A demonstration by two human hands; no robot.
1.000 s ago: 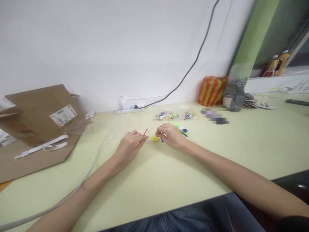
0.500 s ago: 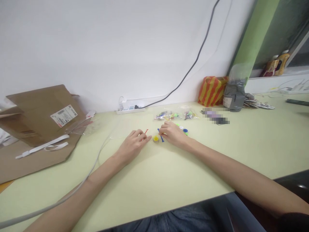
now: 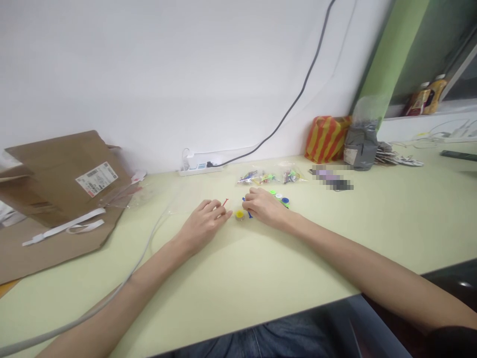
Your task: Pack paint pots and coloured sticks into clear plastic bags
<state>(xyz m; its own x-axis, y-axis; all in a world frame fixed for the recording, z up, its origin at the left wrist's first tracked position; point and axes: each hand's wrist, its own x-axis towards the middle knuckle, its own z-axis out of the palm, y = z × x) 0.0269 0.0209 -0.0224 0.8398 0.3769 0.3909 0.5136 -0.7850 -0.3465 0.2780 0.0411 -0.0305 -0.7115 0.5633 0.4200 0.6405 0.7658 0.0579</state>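
Note:
My left hand (image 3: pixel 204 223) rests on the pale green tabletop (image 3: pixel 283 268) with its fingers curled, holding nothing I can see. A thin red plastic stick (image 3: pixel 225 202) lies just past its fingertips. A small yellow round piece (image 3: pixel 240 215) sits between my hands. My right hand (image 3: pixel 264 208) lies over a blue plastic stick (image 3: pixel 250 215), which shows on both sides of its fingers. Beyond that hand lie small green, white and blue discs (image 3: pixel 279 197). Two clear bags of small coloured parts (image 3: pixel 257 177) lie further back.
A flattened cardboard mailer (image 3: pixel 63 184) with a white label lies at the left. A grey cable (image 3: pixel 141 253) crosses the table's front left. Against the wall stand a white power strip (image 3: pixel 199 170), a striped orange-yellow bag (image 3: pixel 327 139) and a grey pouch (image 3: pixel 360 147).
My hands have drawn apart from where they met over the yellow piece. The yellow stick between them no longer shows. My right hand now lies on the blue stick.

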